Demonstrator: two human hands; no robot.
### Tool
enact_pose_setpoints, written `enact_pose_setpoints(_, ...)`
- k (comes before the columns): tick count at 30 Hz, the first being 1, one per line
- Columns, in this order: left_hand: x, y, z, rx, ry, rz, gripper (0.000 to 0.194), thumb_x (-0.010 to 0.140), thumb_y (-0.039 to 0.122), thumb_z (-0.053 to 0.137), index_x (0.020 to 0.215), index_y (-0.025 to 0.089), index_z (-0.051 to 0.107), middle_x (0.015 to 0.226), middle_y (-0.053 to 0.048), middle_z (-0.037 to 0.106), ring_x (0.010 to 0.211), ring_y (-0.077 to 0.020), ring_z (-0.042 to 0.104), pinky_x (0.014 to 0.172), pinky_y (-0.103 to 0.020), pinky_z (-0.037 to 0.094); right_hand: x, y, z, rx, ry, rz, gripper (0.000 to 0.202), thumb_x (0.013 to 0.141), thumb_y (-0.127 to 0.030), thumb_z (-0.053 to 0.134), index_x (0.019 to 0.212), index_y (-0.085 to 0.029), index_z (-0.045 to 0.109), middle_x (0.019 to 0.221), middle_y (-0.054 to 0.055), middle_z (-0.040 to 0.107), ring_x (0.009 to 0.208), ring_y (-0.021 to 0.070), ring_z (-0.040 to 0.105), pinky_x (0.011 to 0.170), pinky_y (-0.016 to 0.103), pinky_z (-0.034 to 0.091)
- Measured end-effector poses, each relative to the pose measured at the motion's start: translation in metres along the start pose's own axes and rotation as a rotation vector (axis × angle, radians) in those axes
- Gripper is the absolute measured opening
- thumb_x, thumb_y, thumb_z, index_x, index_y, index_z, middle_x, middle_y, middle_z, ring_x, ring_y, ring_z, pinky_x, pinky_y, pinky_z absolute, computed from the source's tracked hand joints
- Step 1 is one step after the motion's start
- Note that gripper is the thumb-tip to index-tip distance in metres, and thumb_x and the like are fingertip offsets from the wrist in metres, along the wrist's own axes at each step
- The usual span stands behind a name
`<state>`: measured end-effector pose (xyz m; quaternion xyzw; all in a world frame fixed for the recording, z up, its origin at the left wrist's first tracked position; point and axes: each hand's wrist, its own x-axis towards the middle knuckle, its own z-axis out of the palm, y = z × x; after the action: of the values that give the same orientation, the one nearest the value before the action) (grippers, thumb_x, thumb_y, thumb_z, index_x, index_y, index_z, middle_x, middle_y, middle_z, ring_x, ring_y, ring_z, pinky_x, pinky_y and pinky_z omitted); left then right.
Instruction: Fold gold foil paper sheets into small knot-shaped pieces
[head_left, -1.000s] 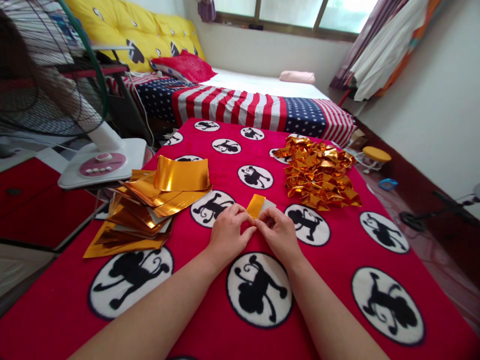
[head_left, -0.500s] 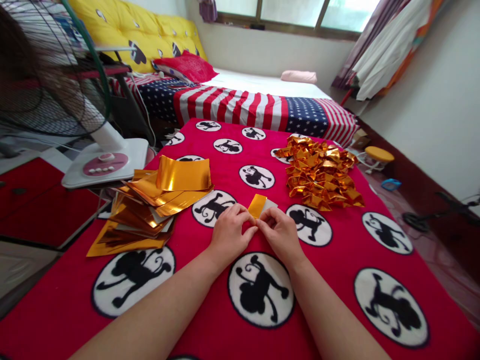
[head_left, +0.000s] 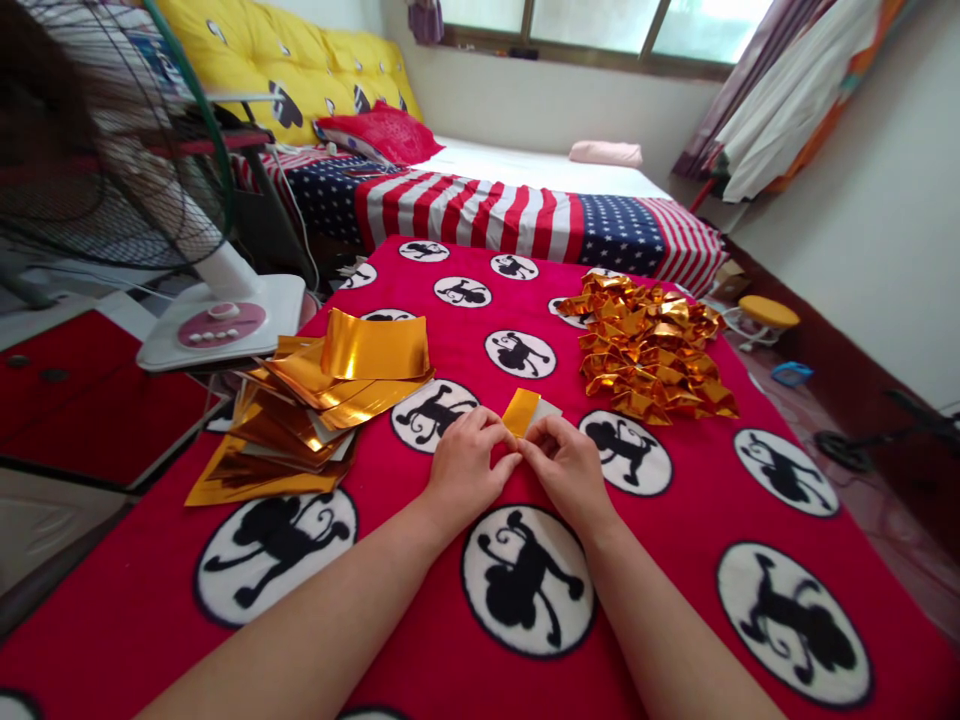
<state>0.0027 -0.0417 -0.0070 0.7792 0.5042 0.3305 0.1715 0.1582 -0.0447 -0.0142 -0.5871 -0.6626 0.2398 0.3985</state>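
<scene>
Hands almost together, my left hand (head_left: 469, 465) and right hand (head_left: 570, 475) pinch one small gold paper (head_left: 520, 410) over the red counter (head_left: 675, 540), its near edge hidden. Beyond, left, overlapping gold sheets (head_left: 375, 350) and, right, heaped folded pieces (head_left: 649, 350) defy counting. One fan (head_left: 225, 325) is cut off.

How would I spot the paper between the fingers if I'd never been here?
On the red cloth with monkey circles, look where the left hand and right hand meet. At their fingertips is a small paper, part gold, part pale grey. Only it is held, unlike the gold sheets at left and crinkled heap at right.
</scene>
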Motion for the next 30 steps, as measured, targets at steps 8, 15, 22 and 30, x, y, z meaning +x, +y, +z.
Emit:
enact_pose_setpoints(8, -0.0002, 0.0004, -0.0011, -0.003, 0.004, 0.005, 0.003, 0.079, 0.022, 0.068, 0.078, 0.021, 0.065, 0.091, -0.003, 0.059, 0.092, -0.02, 0.057, 0.085, -0.035, 0.047, -0.0005, -0.0004, 0.0001, -0.01, 0.0, -0.002, 0.017, 0.079, -0.027, 0.066, 0.068, -0.022, 0.054, 0.064, -0.003, 0.058, 0.055, 0.0123, 0.051, 0.052, 0.024, 0.038)
enact_pose_setpoints(15, -0.0002, 0.0008, -0.0004, -0.002, -0.003, -0.007, 0.003, 0.08, 0.023, 0.067, 0.078, 0.021, 0.065, 0.092, -0.003, 0.059, 0.092, -0.0196, 0.057, 0.086, -0.035, 0.047, 0.0001, 0.0002, 0.0006, -0.019, -0.002, -0.007, 0.017, 0.08, -0.027, 0.066, 0.069, -0.021, 0.054, 0.065, -0.003, 0.058, 0.056, 0.0121, 0.051, 0.053, 0.023, 0.038)
enact_pose_setpoints(22, 0.0, -0.0004, 0.0002, -0.009, 0.002, 0.003, 0.003, 0.08, 0.023, 0.067, 0.078, 0.021, 0.065, 0.091, -0.003, 0.059, 0.092, -0.0195, 0.057, 0.086, -0.035, 0.046, -0.0002, -0.0001, 0.0007, -0.018, 0.002, -0.006, 0.018, 0.08, -0.029, 0.066, 0.068, -0.021, 0.055, 0.064, -0.003, 0.058, 0.055, 0.0121, 0.051, 0.052, 0.024, 0.038)
enact_pose_setpoints(30, -0.0005, 0.0001, -0.0001, -0.008, 0.011, 0.005, 0.002, 0.08, 0.022, 0.067, 0.08, 0.021, 0.066, 0.092, -0.002, 0.06, 0.092, -0.0196, 0.057, 0.087, -0.036, 0.047, -0.0005, -0.0009, 0.0003, -0.017, 0.007, -0.011, 0.018, 0.08, -0.029, 0.066, 0.068, -0.022, 0.055, 0.065, -0.003, 0.059, 0.056, 0.0125, 0.052, 0.053, 0.024, 0.038)
